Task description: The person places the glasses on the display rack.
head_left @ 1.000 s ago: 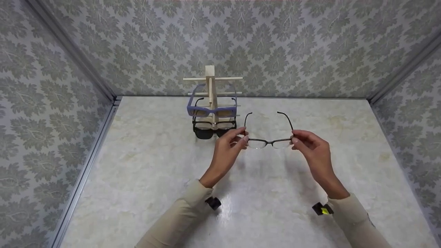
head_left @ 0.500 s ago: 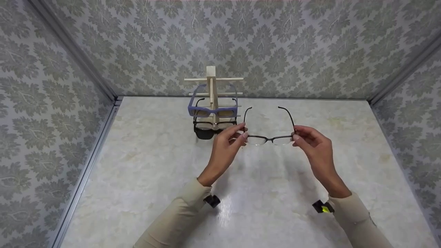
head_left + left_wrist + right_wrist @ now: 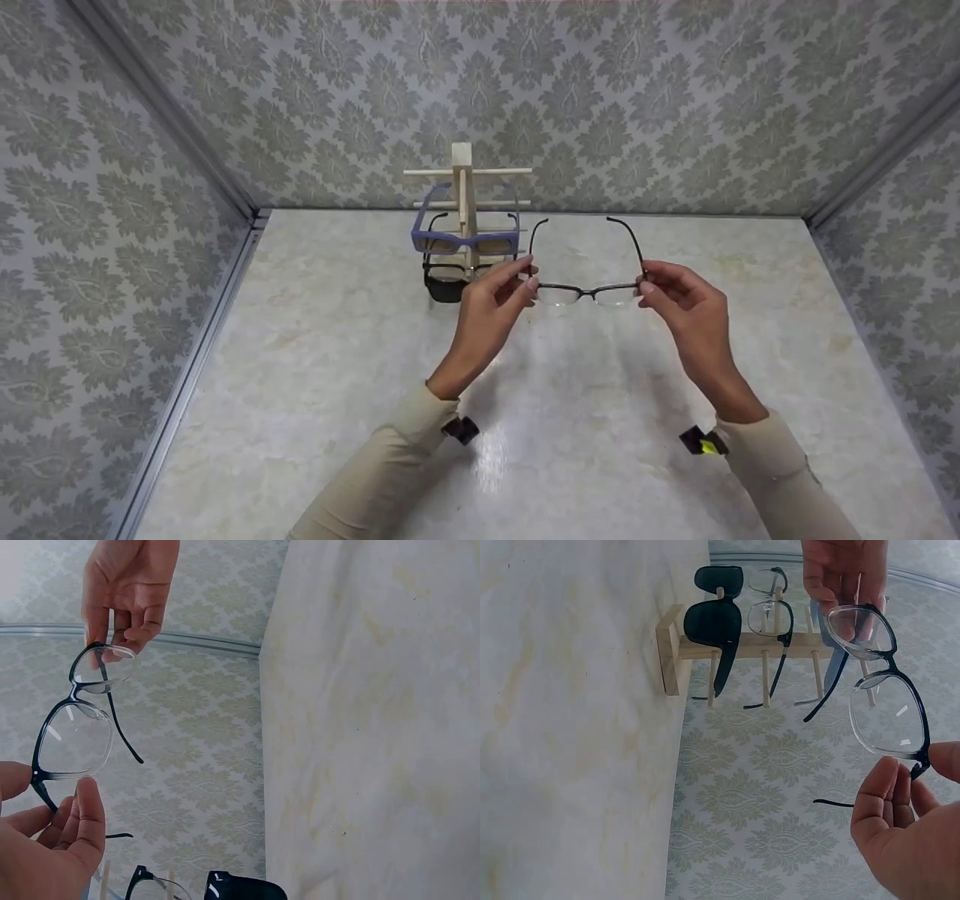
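A pair of eyeglasses (image 3: 588, 292) with dark upper rims and clear lenses is held up above the table, temples unfolded and pointing away from me. My left hand (image 3: 484, 319) pinches its left hinge corner between thumb and fingers. At the opposite corner, my right hand (image 3: 694, 322) grips it the same way. Both wrist views show the eyeglasses' clear lower rims. Left of them stands a wooden glasses rack (image 3: 462, 154) bearing purple sunglasses (image 3: 427, 243), black-framed eyeglasses (image 3: 789, 619) and black sunglasses (image 3: 712, 621). My left hand partly covers the lower pairs in the head view.
The rack's top dowel (image 3: 502, 172) carries no glasses. Its wooden base (image 3: 667, 649) rests on the marbled table (image 3: 315, 420). Patterned walls (image 3: 600, 90) enclose the table at the back and sides, with a metal rail (image 3: 199, 337) along the left edge.
Both hands have lifted the eyeglasses upward in the head view, away from me, with the grip unchanged. The glasses on the rack stay put.
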The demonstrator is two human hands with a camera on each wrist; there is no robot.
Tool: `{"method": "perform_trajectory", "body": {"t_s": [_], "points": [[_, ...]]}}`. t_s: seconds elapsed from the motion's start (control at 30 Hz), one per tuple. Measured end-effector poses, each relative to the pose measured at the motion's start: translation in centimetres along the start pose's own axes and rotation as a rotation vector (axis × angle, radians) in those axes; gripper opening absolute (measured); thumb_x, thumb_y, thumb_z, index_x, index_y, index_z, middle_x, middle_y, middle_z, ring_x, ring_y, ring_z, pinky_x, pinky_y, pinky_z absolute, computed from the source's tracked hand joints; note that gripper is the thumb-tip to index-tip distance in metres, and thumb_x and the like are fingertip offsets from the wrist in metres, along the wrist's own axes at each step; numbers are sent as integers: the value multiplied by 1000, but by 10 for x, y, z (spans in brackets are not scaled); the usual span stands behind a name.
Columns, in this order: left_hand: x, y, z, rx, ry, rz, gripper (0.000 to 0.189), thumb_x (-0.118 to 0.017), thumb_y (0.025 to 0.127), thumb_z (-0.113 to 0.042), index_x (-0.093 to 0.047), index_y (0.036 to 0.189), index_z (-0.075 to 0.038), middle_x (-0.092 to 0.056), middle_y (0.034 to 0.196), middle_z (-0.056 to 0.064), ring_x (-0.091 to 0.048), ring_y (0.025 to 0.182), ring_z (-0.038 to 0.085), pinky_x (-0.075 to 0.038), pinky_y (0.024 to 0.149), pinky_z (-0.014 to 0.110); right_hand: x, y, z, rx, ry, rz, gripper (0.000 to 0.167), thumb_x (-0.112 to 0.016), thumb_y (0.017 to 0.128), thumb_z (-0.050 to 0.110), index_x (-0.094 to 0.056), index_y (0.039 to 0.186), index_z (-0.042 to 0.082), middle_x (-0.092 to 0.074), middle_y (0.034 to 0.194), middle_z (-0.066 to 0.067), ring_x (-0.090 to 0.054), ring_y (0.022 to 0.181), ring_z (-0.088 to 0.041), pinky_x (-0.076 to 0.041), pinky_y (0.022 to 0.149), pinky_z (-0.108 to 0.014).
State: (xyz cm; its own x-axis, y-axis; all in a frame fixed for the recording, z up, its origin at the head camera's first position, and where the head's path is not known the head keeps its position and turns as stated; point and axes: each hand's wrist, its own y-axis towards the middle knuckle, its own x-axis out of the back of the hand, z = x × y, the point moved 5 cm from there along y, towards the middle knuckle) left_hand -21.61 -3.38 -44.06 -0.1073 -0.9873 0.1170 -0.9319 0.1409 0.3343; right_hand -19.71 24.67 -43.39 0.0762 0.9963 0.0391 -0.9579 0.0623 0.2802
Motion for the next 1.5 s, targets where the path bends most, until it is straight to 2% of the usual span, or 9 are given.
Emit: {"method": "perform_trajectory", "body": {"t_s": [0.4, 0.73, 0.8, 0.97, 1.23, 1.37, 1.5], "points": [[6, 4, -12, -52, 6, -10, 39, -69, 110, -10, -67, 147, 3, -73, 126, 14, -75, 94, 20, -65, 89, 34, -4, 5, 10, 31, 32, -1, 28, -74, 104, -1, -74, 132, -4, -72, 115, -19, -73, 103, -28, -63, 88, -32], [18, 8, -27, -59, -15, -18, 40, -68, 111, -11, -66, 149, 3, -71, 131, 17, -76, 102, 31, -65, 86, 32, -14, 13, 26, 60, 48, 11, 28, -73, 105, 0, -74, 132, -4, -72, 116, -19, -72, 104, -29, -63, 88, -32], [21, 9, -31, -64, -16, -22, 40, -68, 111, -12, -66, 149, 2, -71, 132, 17, -76, 103, 30, -64, 85, 32, -17, 15, 30, 69, 57, 10, 28, -74, 105, 0, -74, 132, -4, -72, 115, -20, -72, 104, -30, -63, 88, -32], [28, 12, -40, -82, -21, -35, 40, -69, 111, -10, -66, 148, 3, -71, 132, 17, -74, 106, 24, -64, 90, 33, -23, 20, 39, 93, 81, 4, 27, -74, 104, -2, -74, 131, -5, -72, 113, -20, -72, 102, -33, -63, 86, -32], [41, 15, -53, -102, -11, -60, 40, -68, 110, -8, -66, 149, 3, -73, 128, 12, -74, 107, 27, -65, 90, 36, -34, 27, 49, 129, 107, 13, 26, -74, 103, -3, -74, 130, -6, -72, 112, -20, -72, 99, -29, -63, 85, -32], [48, 17, -62, -122, -2, -80, 39, -69, 110, -8, -67, 148, 3, -73, 130, 14, -75, 105, 24, -65, 89, 36, -41, 29, 57, 151, 128, 27, 26, -73, 104, -2, -74, 129, -6, -71, 111, -20, -73, 99, -32, -63, 85, -32], [54, 17, -69, -134, -8, -89, 40, -69, 110, -6, -66, 148, 5, -72, 131, 16, -75, 105, 25, -65, 91, 37, -47, 30, 64, 175, 146, 35, 26, -73, 104, -2, -74, 129, -8, -72, 111, -20, -73, 97, -30, -63, 85, -32]]}}
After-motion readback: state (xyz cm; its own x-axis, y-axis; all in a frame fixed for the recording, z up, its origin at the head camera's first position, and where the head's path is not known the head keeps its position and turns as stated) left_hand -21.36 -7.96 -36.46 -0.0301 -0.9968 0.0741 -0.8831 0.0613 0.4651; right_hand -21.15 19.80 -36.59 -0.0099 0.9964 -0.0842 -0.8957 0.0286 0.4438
